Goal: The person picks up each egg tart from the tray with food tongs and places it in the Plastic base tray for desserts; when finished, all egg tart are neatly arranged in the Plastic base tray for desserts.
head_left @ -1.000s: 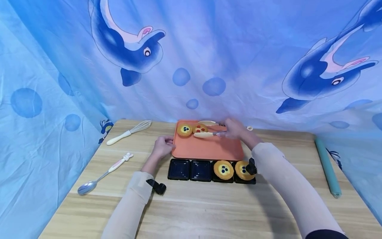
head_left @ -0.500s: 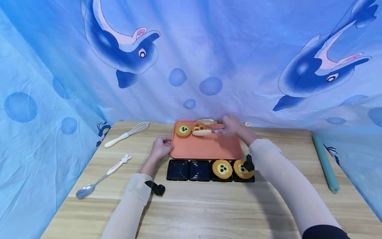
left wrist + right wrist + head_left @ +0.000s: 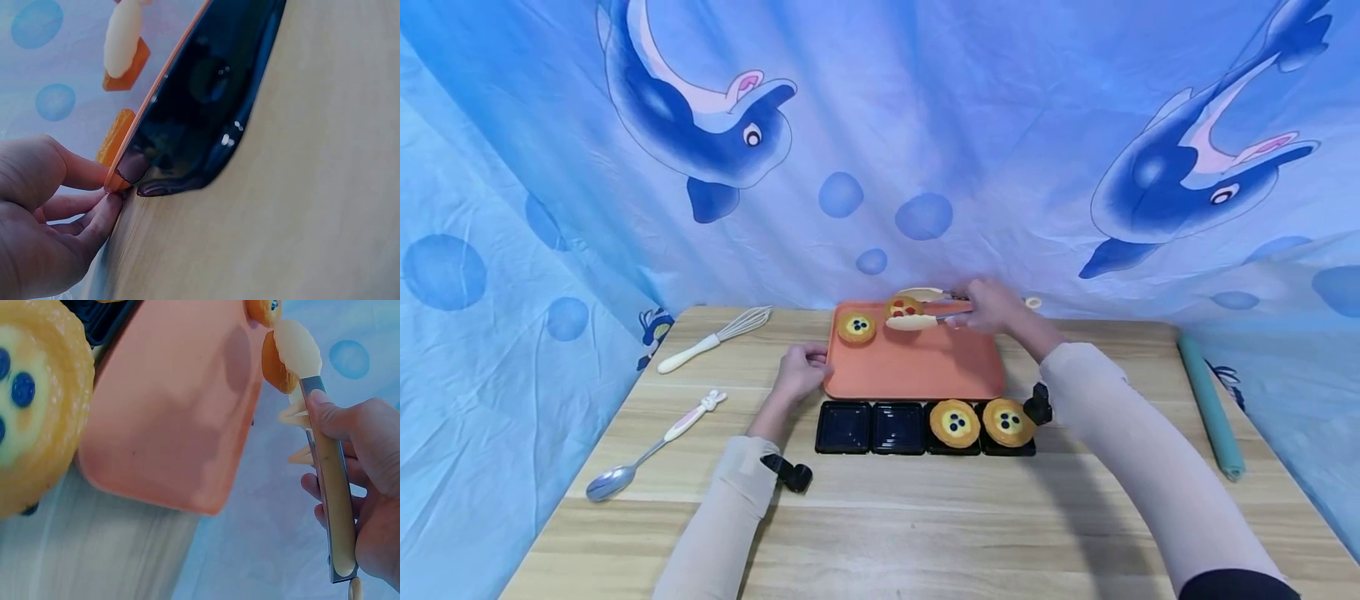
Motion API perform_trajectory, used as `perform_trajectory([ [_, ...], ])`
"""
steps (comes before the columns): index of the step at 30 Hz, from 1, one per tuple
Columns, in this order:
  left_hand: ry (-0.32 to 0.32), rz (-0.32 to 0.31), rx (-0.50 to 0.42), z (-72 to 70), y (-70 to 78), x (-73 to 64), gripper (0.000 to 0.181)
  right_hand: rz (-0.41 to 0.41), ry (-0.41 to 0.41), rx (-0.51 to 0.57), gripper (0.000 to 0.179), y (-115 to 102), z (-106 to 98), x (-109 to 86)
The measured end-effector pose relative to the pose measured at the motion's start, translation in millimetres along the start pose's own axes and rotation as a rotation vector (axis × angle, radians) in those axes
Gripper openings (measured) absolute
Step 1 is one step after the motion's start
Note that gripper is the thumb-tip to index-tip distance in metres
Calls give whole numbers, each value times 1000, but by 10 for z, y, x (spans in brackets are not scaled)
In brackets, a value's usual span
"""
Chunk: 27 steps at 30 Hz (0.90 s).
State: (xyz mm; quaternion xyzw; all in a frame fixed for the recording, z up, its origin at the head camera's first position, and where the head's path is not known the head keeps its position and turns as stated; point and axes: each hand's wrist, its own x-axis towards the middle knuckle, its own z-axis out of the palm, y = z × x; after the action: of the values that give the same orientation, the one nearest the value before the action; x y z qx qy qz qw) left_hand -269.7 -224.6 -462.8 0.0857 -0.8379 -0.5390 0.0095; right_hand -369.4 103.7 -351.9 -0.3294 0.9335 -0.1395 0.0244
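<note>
My right hand [image 3: 994, 307] grips a pair of tongs [image 3: 913, 322] with cream tips and metal arms. Between the tips is an egg tart [image 3: 903, 307] with red toppings; the right wrist view shows this tart [image 3: 276, 362] held above the far part of the orange tray [image 3: 917, 367]. A blueberry-topped tart [image 3: 857, 327] sits at the tray's upper left. At the tray's left edge, my left hand [image 3: 801, 372] pinches the rim, thumb and fingers on either side of the tray corner [image 3: 117, 182] in the left wrist view.
Before the tray lies a row of black square moulds [image 3: 844, 427]; the two right ones bear blueberry tarts [image 3: 955, 423]. To the left are a whisk [image 3: 715, 339] and a spoon [image 3: 655, 447]. A green roll [image 3: 1212, 408] lies along the right edge, and a dolphin curtain [image 3: 865, 150] hangs behind.
The tongs have closed in on the red-topped tart and carried it up and away from the blueberry tart. My left hand stays at the tray's edge. The head view has shifted slightly.
</note>
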Motion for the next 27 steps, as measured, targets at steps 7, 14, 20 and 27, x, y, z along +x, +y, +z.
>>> perform_trajectory([
  [7,5,11,5,-5,-6,-1,36,-49,29,12,52,-18,-132,-185],
  [14,4,12,6,-8,-5,-4,36,-162,84,16,50,-70,-245,-420],
  [20,5,19,13,-14,-20,11,35,-207,112,17,56,-205,-284,-638],
  [27,3,25,26,-9,-20,12,34,-257,137,23,58,-316,-258,-869],
])
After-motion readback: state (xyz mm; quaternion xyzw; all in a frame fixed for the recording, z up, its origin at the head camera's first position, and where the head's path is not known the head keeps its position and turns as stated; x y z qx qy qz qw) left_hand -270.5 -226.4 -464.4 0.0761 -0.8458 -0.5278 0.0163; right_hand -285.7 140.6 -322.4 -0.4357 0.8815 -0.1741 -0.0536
